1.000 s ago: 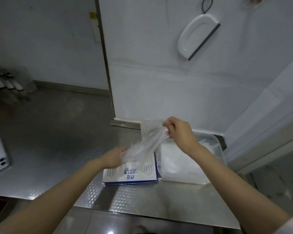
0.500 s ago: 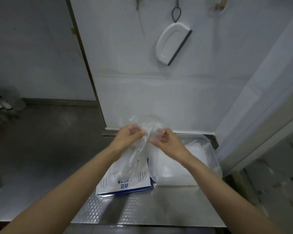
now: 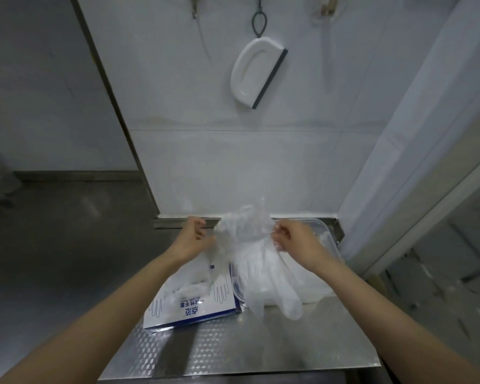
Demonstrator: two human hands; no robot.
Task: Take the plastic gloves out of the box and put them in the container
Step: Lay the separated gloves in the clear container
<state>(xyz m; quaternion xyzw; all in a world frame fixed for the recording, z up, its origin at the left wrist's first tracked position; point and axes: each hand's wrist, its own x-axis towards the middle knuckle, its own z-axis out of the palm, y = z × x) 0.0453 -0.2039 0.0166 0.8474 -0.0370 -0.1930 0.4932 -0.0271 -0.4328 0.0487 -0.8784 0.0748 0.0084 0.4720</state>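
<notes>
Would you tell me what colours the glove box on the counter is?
The cardboard glove box is white with blue edging and hand outlines; head view.

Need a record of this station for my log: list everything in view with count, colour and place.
plastic gloves: one bunch, translucent, held above the container
glove box: one, white and blue, on the counter, left of the container
container: one, clear, on the counter by the wall, more gloves inside
squeegee: one, white with dark blade, hanging on the wall
counter: one, stainless steel, underneath everything
left hand: beside the bunch, contact unclear
right hand: pinching the bunch
</notes>
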